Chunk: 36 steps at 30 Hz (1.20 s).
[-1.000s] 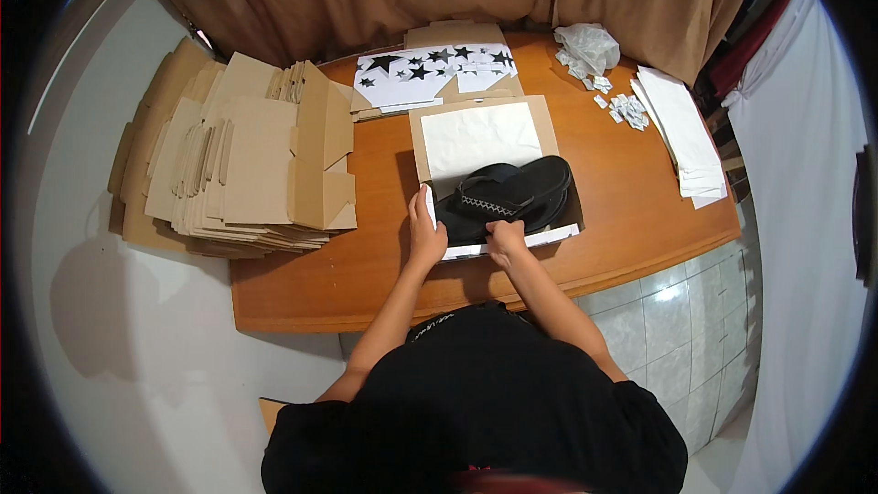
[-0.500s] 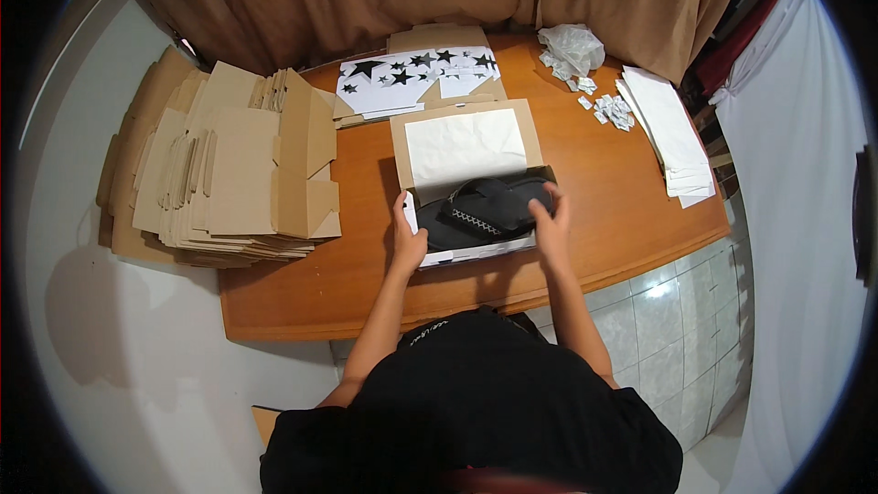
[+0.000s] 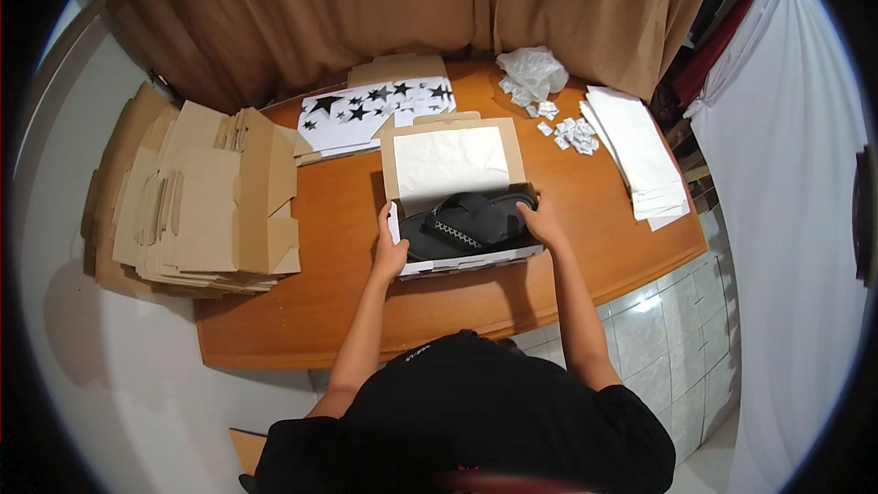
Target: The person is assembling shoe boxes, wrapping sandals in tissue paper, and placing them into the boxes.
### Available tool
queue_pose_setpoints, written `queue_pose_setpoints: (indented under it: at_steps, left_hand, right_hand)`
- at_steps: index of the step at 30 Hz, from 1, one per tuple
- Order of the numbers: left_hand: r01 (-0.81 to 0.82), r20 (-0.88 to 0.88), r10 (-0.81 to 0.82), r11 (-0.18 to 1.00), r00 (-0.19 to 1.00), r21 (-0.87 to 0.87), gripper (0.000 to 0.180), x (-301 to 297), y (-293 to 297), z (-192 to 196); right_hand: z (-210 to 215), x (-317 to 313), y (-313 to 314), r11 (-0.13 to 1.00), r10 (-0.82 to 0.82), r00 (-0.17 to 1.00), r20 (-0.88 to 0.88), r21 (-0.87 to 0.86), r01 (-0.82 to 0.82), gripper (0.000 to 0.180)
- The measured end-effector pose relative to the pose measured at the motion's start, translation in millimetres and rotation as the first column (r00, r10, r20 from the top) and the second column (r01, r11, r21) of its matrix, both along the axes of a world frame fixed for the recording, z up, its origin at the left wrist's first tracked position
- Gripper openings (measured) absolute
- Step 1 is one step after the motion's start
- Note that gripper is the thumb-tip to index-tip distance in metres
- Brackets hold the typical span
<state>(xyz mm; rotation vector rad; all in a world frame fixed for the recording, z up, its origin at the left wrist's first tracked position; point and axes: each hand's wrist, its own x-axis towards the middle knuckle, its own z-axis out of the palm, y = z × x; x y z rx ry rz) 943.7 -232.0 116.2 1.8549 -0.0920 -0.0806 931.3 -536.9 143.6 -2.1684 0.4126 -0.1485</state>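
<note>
A cardboard shoe box (image 3: 471, 264) with a white outside is in front of me, its lid raised at the back. White paper (image 3: 451, 161) lies against the inside of the lid. Black sandals (image 3: 498, 220) with a zigzag-stitched strap fill the box; how many lie in it I cannot tell. My left hand (image 3: 390, 252) is closed on the box's left end, thumb at the front corner. At the right end my right hand (image 3: 545, 223) grips the box wall, its thumb over the edge beside the sandal's tip.
Folded brown cartons (image 3: 210, 201) are stacked at the left. Behind the box lie flat star-printed sheets (image 3: 352, 114) of white card. A clear plastic bag (image 3: 533, 73), small white sachets (image 3: 576, 135) and a pile of white paper (image 3: 631, 151) occupy the table's (image 3: 357, 210) right side.
My right hand has shifted from over the sandal to the box's right end. The left hand keeps its hold. The whole view has tilted, so the table appears lower and further left.
</note>
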Motion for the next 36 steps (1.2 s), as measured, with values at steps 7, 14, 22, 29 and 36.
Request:
queue_pose_setpoints:
  at_steps: [7,14,22,29,36]
  left_hand:
    - [-0.036,-0.023,0.036,0.999,0.999,0.014,0.080,15.6,-55.0,2.8]
    - [-0.044,-0.013,0.048,0.974,0.999,0.221,0.073,23.8,-67.1,12.3]
    - [-0.167,-0.021,0.187,0.918,0.982,0.361,0.051,21.6,-76.1,22.3]
    - [-0.171,-0.018,0.189,0.922,0.982,0.348,0.054,23.3,-74.6,21.2]
    - [-0.148,-0.083,0.181,0.940,0.980,0.307,0.068,19.6,-72.8,24.0]
  right_hand:
    - [23.0,67.5,-69.4,0.985,-0.161,0.983,0.093,-0.040,0.165,0.033]
    - [-64.2,194.5,-149.0,0.976,-0.024,1.000,0.007,-0.216,0.025,0.037]
    - [-104.7,221.8,-148.1,0.865,-0.066,0.992,-0.112,-0.501,0.001,0.033]
    - [-96.3,207.4,-150.4,0.817,0.055,0.998,-0.023,-0.573,-0.059,0.025]
    - [-5.3,154.1,-110.5,0.966,-0.097,0.888,0.450,0.257,-0.024,0.016]
